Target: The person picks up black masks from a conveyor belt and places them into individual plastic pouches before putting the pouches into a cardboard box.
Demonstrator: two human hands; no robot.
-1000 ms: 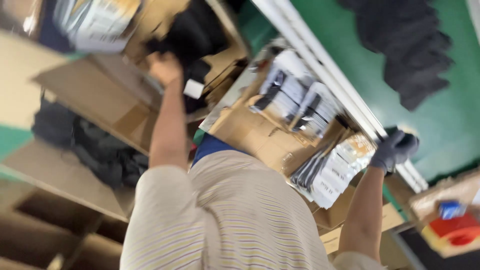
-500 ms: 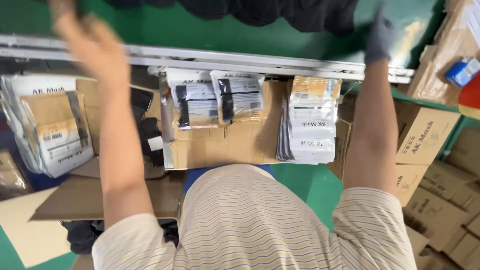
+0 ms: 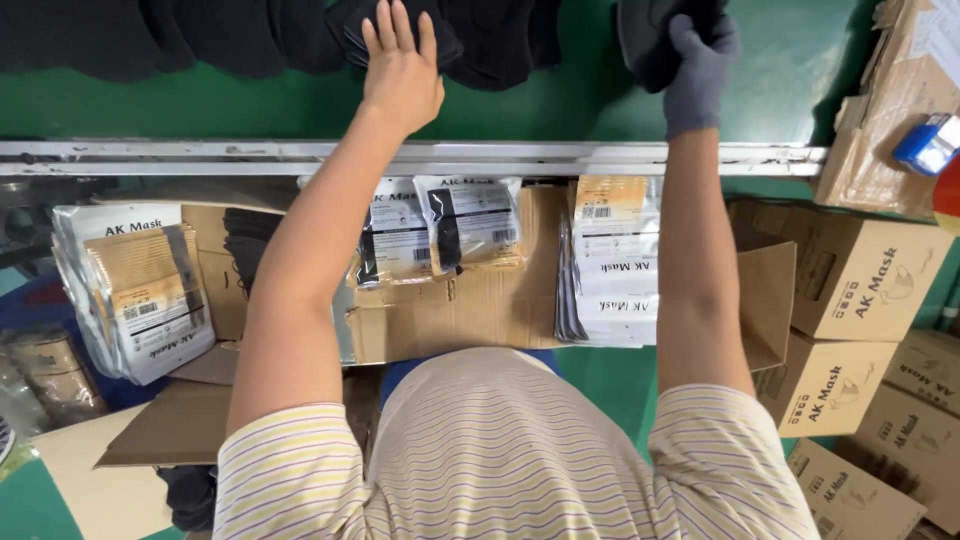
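Observation:
My bare left hand (image 3: 402, 72) lies flat, fingers spread, on a pile of black masks (image 3: 400, 30) at the far side of the green table (image 3: 560, 105). My right hand (image 3: 700, 62), in a grey glove, is closed on a dark stack of black masks (image 3: 645, 35) further right. Both arms reach over a metal rail (image 3: 500, 157) at the table's near edge. Below the rail, sealed mask packets (image 3: 455, 225) and a stack of flat packets (image 3: 612, 265) rest on open cardboard.
Small brown printed cartons (image 3: 860, 275) are stacked at the right. A bundle of packets (image 3: 135, 285) lies at the left on cardboard flaps. More black masks (image 3: 150, 35) line the table's far left. A blue box (image 3: 930, 145) sits on a carton at far right.
The view has swung from sideways to straight over the table. Both hands have reached forward past the rail onto the black masks; the right hand has closed on a stack.

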